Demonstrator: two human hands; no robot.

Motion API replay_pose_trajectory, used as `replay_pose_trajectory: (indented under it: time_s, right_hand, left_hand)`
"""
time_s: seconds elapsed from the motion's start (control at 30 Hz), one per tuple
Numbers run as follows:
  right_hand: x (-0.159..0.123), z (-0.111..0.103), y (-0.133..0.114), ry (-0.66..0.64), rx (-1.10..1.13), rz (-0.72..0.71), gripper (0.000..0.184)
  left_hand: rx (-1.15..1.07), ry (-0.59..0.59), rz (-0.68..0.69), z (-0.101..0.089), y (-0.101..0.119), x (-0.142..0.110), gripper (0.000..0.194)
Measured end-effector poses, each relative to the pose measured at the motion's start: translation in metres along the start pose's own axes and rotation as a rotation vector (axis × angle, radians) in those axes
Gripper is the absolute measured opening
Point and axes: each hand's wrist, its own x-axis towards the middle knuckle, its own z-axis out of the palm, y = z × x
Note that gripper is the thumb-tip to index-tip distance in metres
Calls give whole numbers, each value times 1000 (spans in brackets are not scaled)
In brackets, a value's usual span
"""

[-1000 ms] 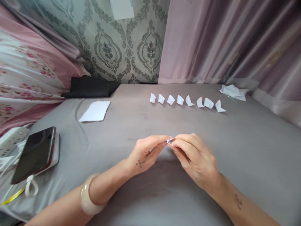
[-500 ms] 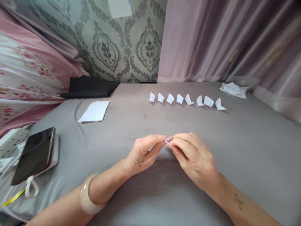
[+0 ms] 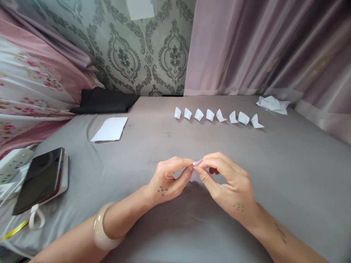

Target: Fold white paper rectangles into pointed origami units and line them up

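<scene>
A small folded piece of white paper (image 3: 194, 176) is pinched between my two hands over the middle of the grey cloth. My left hand (image 3: 170, 179) grips its left side between thumb and forefinger. From the other side, my right hand (image 3: 227, 182) pinches the upper edge, thumb in front and fingers behind. Most of the paper is hidden by the fingertips; a pale flap hangs below them. Beyond my hands stands a row of several small folded white paper pieces (image 3: 210, 115).
At the left lies a stack of white paper (image 3: 111, 129), with a black cloth (image 3: 106, 101) behind it. A phone (image 3: 41, 179) rests on a white block beside a power strip (image 3: 13, 164). Loose white papers (image 3: 272, 105) lie at the far right, near the curtain (image 3: 233, 47).
My right hand has turned and its thumb now shows in front, the fingers opened out more. A flap of the paper has come into view below the fingertips. My left hand stays almost still.
</scene>
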Motion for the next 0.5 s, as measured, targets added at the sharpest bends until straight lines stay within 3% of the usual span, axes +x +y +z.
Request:
replay_pose_trajectory:
  time_s: [0.5]
  right_hand:
    - [4, -2, -5, -64, 82, 77, 16]
  left_hand:
    - [34, -3, 26, 1, 1, 0, 15]
